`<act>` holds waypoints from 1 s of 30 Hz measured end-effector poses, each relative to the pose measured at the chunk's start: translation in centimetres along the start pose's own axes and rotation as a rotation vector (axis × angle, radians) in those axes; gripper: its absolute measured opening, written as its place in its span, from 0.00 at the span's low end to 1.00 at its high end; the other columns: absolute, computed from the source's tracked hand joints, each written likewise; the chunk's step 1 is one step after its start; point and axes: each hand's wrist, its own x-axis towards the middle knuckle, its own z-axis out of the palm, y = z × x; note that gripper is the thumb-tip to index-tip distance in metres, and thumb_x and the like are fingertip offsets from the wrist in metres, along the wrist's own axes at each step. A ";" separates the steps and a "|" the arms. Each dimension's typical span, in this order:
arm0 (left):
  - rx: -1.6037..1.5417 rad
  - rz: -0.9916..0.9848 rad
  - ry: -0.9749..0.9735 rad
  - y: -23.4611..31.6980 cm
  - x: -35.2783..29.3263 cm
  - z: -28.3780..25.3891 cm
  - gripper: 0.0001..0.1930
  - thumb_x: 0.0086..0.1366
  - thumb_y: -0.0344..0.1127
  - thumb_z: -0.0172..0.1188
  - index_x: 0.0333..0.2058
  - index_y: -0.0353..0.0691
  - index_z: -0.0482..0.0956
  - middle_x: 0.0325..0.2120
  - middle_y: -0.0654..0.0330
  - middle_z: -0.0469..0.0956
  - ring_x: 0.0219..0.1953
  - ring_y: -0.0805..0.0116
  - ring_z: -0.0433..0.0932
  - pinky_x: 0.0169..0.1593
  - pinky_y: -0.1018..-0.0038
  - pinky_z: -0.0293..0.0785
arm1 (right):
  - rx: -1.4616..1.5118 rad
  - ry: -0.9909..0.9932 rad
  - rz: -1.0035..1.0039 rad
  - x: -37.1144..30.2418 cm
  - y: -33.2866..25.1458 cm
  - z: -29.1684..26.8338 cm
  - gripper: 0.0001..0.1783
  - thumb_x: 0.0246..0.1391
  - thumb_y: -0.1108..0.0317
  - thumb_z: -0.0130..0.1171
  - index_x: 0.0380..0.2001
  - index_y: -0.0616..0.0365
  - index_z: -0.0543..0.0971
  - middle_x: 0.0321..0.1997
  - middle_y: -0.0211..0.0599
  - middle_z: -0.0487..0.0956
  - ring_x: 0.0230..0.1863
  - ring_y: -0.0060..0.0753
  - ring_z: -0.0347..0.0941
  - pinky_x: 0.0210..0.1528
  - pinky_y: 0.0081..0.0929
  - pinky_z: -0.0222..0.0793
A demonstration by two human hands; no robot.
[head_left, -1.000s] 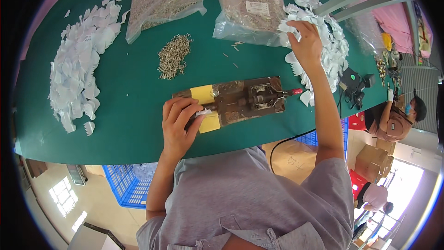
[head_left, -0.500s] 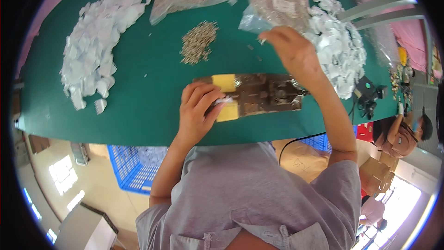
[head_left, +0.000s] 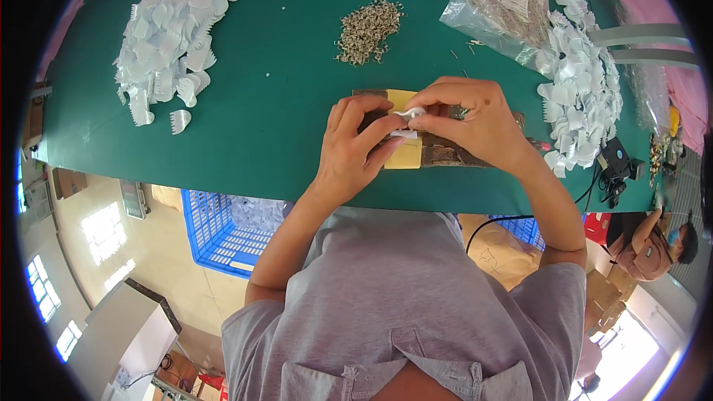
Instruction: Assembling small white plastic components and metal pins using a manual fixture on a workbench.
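Open surface spreads left; front edge near. Block lies long axis left-right, red tip rightward. Over its yellow part, left hand pinches a white piece, right hand a curved piece, fingers nearly closed.

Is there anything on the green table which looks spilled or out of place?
A few thin, pale slivers lie loose near the clear plastic bag, perhaps spilled. One white toothed plastic piece lies apart, below the heap of similar white pieces on the left. Nothing looks clearly damaged.
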 end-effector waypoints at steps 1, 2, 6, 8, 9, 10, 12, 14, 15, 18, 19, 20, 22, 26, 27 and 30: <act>0.001 0.027 0.001 0.0 0.0 0.0 0.22 0.53 0.27 0.74 0.48 0.44 0.82 0.48 0.56 0.77 0.50 0.51 0.76 0.53 0.58 0.73 | -0.008 0.077 0.003 0.1 0.2 0.4 0.09 0.55 0.73 0.71 0.41 0.58 0.88 0.36 0.35 0.86 0.33 0.25 0.81 0.38 0.23 0.77; 0.000 0.025 0.000 0.0 0.0 0.1 0.22 0.53 0.27 0.74 0.48 0.44 0.82 0.48 0.56 0.77 0.50 0.51 0.76 0.53 0.58 0.73 | -0.015 0.155 0.006 0.2 0.3 0.7 0.08 0.55 0.73 0.72 0.40 0.58 0.89 0.35 0.35 0.86 0.32 0.23 0.80 0.38 0.22 0.76; -0.125 -0.063 0.048 -0.2 -0.2 0.3 0.30 0.53 0.26 0.75 0.54 0.40 0.74 0.48 0.53 0.77 0.48 0.49 0.76 0.53 0.57 0.73 | 0.014 0.125 0.008 -0.2 -0.1 0.8 0.09 0.55 0.74 0.71 0.41 0.58 0.89 0.36 0.34 0.86 0.33 0.23 0.81 0.38 0.23 0.76; -0.102 -0.066 0.000 -0.3 -0.2 0.3 0.32 0.53 0.25 0.75 0.56 0.39 0.72 0.48 0.52 0.77 0.48 0.48 0.76 0.52 0.57 0.73 | 0.035 0.086 0.024 -1.0 -0.3 0.7 0.10 0.56 0.74 0.72 0.43 0.57 0.90 0.37 0.33 0.87 0.36 0.24 0.80 0.41 0.22 0.76; -0.112 -0.070 0.009 -0.2 -0.2 0.4 0.31 0.53 0.25 0.75 0.56 0.39 0.72 0.49 0.52 0.77 0.48 0.48 0.76 0.52 0.57 0.73 | 0.036 0.083 0.023 -1.2 0.1 0.8 0.10 0.56 0.74 0.72 0.43 0.57 0.90 0.37 0.33 0.87 0.36 0.24 0.80 0.41 0.22 0.76; -0.122 -0.074 0.017 -0.1 -0.1 0.4 0.31 0.53 0.25 0.75 0.56 0.40 0.72 0.49 0.52 0.77 0.48 0.47 0.76 0.52 0.57 0.73 | 0.065 0.116 0.002 -1.5 0.7 1.0 0.10 0.57 0.73 0.72 0.42 0.57 0.90 0.37 0.32 0.87 0.38 0.24 0.80 0.42 0.23 0.76; -0.102 -0.080 0.018 -0.1 -0.2 0.3 0.32 0.53 0.24 0.76 0.56 0.40 0.72 0.51 0.52 0.78 0.49 0.50 0.77 0.52 0.60 0.75 | 0.097 0.147 -0.018 -1.5 1.0 1.2 0.10 0.57 0.72 0.71 0.42 0.56 0.90 0.37 0.32 0.87 0.40 0.23 0.80 0.44 0.23 0.75; -0.086 -0.081 0.015 -0.1 -0.1 0.3 0.32 0.53 0.23 0.76 0.57 0.39 0.73 0.53 0.52 0.78 0.50 0.52 0.78 0.52 0.63 0.77 | 0.003 0.335 0.010 -0.9 0.6 1.1 0.08 0.56 0.68 0.72 0.39 0.56 0.91 0.35 0.32 0.88 0.38 0.28 0.79 0.44 0.26 0.75; -0.087 -0.056 0.041 -0.1 0.0 0.3 0.33 0.53 0.23 0.76 0.58 0.39 0.72 0.53 0.52 0.78 0.50 0.52 0.78 0.53 0.63 0.77 | -0.065 0.340 -0.067 -0.5 0.9 1.3 0.07 0.56 0.67 0.72 0.38 0.55 0.91 0.36 0.32 0.89 0.36 0.30 0.78 0.47 0.28 0.73; -0.081 -0.029 0.055 -0.2 0.1 0.3 0.34 0.53 0.23 0.76 0.58 0.39 0.72 0.54 0.53 0.78 0.52 0.51 0.77 0.54 0.63 0.77 | -0.074 0.120 0.038 -0.5 1.3 1.9 0.09 0.58 0.68 0.71 0.41 0.53 0.91 0.36 0.30 0.89 0.39 0.27 0.79 0.49 0.27 0.72; -0.074 -0.028 0.045 -0.3 0.1 0.3 0.34 0.54 0.23 0.76 0.59 0.39 0.71 0.54 0.53 0.78 0.53 0.51 0.77 0.55 0.63 0.77 | -0.074 0.122 0.039 -0.5 1.5 2.1 0.09 0.58 0.68 0.71 0.41 0.53 0.91 0.36 0.30 0.89 0.39 0.27 0.79 0.49 0.27 0.72; -0.072 -0.030 0.047 -0.3 0.0 0.3 0.34 0.54 0.23 0.76 0.59 0.39 0.71 0.54 0.53 0.78 0.53 0.51 0.77 0.55 0.63 0.77 | -0.095 0.126 0.011 -0.6 1.7 2.2 0.08 0.59 0.67 0.70 0.40 0.54 0.91 0.35 0.30 0.88 0.38 0.28 0.79 0.51 0.28 0.71; -0.072 -0.077 -0.006 -0.2 -0.1 0.2 0.34 0.54 0.23 0.75 0.59 0.39 0.71 0.54 0.53 0.78 0.54 0.51 0.77 0.56 0.62 0.76 | -0.116 0.128 -0.019 -0.5 1.7 2.0 0.08 0.59 0.67 0.69 0.39 0.55 0.91 0.34 0.29 0.88 0.38 0.30 0.79 0.52 0.30 0.70; -0.096 -0.079 0.008 -0.1 0.0 0.2 0.34 0.53 0.22 0.75 0.59 0.39 0.71 0.54 0.53 0.79 0.54 0.51 0.77 0.57 0.62 0.75 | -0.320 0.152 -0.210 0.2 1.3 0.8 0.05 0.60 0.68 0.67 0.35 0.57 0.87 0.35 0.30 0.87 0.36 0.34 0.78 0.51 0.32 0.67; -0.092 -0.063 0.012 -0.2 0.0 0.2 0.34 0.54 0.22 0.75 0.59 0.39 0.71 0.55 0.53 0.79 0.54 0.51 0.77 0.57 0.62 0.75 | -0.368 0.138 -0.236 0.3 1.2 0.6 0.05 0.59 0.69 0.66 0.34 0.58 0.86 0.34 0.30 0.86 0.36 0.35 0.77 0.50 0.33 0.66; -0.093 -0.053 0.010 -0.2 0.0 0.2 0.35 0.53 0.22 0.75 0.60 0.38 0.71 0.55 0.53 0.79 0.55 0.51 0.76 0.57 0.62 0.75 | -0.450 0.076 -0.299 0.5 0.9 1.5 0.04 0.57 0.69 0.66 0.34 0.57 0.86 0.33 0.30 0.83 0.37 0.35 0.75 0.48 0.34 0.65</act>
